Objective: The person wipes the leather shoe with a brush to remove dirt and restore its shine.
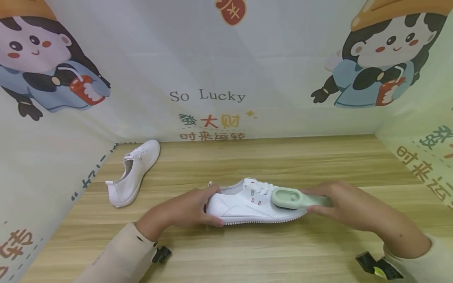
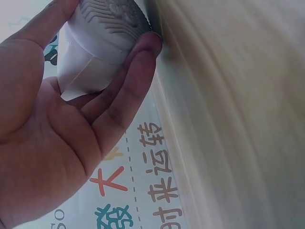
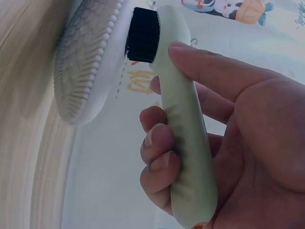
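A white lace-up shoe (image 1: pixel 235 204) with small red letters on its side is held tilted over the wooden surface, its toe to the right. My left hand (image 1: pixel 192 206) grips it by the heel; in the left wrist view the fingers (image 2: pixel 126 95) curl round the heel and the ridged sole. In my right hand (image 1: pixel 348 204) is a pale green shoe brush (image 1: pixel 286 197), its head over the front side of the shoe. The right wrist view shows fingers wrapped round the brush handle (image 3: pixel 188 143), thumb along its back, and dark bristles (image 3: pixel 144 36) facing the shoe.
A second white shoe (image 1: pixel 132 173) lies at the back left of the wooden surface (image 1: pixel 265 255). Behind and at both sides stand pale walls (image 1: pixel 283 114) with printed cartoon figures and lettering. Dark devices (image 1: pixel 378 267) are strapped at both wrists.
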A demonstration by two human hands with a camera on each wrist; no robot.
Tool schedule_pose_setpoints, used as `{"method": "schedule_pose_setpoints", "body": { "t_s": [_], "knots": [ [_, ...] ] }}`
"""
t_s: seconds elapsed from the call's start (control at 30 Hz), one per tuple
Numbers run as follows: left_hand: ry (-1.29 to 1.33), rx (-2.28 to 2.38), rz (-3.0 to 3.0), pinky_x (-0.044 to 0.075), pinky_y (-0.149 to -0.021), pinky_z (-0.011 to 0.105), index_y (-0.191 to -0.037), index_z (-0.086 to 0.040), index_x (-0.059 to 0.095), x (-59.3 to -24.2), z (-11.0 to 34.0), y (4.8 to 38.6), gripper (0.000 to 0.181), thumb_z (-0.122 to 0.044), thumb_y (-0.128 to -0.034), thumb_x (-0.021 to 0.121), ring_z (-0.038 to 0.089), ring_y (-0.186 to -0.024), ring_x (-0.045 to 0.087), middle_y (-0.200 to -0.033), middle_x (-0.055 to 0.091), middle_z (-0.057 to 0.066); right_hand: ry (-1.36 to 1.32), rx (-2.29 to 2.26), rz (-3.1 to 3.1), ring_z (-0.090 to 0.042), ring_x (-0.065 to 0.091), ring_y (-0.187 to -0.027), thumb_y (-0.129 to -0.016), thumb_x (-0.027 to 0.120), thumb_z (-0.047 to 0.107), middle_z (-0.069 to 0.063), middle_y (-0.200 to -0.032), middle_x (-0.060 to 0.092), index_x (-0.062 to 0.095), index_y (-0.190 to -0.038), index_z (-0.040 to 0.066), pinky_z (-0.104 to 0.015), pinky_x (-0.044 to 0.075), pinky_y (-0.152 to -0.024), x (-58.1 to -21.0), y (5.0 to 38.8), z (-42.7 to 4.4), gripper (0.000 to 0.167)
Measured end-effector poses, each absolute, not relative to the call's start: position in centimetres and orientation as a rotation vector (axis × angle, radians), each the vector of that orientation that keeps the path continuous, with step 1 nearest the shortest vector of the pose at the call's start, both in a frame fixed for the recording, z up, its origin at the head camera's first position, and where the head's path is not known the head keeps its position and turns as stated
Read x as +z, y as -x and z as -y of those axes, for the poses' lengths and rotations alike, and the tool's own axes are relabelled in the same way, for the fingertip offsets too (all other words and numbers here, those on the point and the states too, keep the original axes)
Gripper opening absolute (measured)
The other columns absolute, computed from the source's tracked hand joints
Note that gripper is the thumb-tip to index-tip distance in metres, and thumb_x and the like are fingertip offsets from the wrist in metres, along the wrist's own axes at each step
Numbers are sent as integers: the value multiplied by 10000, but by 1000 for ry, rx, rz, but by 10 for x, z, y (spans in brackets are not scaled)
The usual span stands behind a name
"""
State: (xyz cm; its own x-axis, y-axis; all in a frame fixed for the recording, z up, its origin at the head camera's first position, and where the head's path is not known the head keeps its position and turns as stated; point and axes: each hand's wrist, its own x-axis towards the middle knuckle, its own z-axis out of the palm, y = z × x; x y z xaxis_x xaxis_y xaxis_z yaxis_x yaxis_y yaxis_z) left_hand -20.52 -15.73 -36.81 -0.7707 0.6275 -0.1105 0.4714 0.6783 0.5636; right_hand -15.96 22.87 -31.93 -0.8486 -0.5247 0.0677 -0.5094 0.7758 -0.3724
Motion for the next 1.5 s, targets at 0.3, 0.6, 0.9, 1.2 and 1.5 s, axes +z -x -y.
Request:
{"method": "schedule_pose_setpoints", "body": {
  "t_s": [0.3,0.6,0.9,1.2,1.5],
  "knots": [
    [-869,775,-2560,464,-873,327,-1443,-202,354,-363,156,210,853,-459,-784,831,107,-915,577,-1070,644,40,732,-567,-2958,-348,635,-1194,-943,683,362,-103,-1268,688,664,-1286,73,-561,500,-963,-317,167,-239,449],
    [-924,698,-2632,464,-721,265,-1497,-232,288,-361,155,208,1003,-451,-719,882,79,-696,544,-721,597,-40,689,-520,-2928,-391,630,-1177,-960,656,363,-146,-1255,685,650,-1278,43,-575,499,-950,-324,171,-246,451],
    [-956,693,-2657,469,-780,245,-1366,-225,397,-362,157,203,814,-408,-737,880,83,-813,577,-978,638,-9,595,-516,-2847,-314,642,-1144,-972,632,382,-125,-1255,675,620,-1290,38,-554,513,-930,-323,170,-252,468],
    [-949,677,-2688,466,-734,238,-1298,-234,409,-356,157,202,749,-403,-739,879,76,-784,575,-934,639,-26,716,-528,-2780,-93,595,-960,-974,622,411,-1,-1172,681,595,-1290,101,-418,526,-821,-322,168,-241,443],
    [-910,633,-2712,459,-690,246,-1305,-226,405,-361,153,195,768,-449,-733,868,71,-739,568,-894,645,-24,622,-435,-2874,-85,589,-836,-946,674,368,-7,-1026,691,567,-1242,100,-348,503,-701,-331,164,-235,414]
  ]
}}
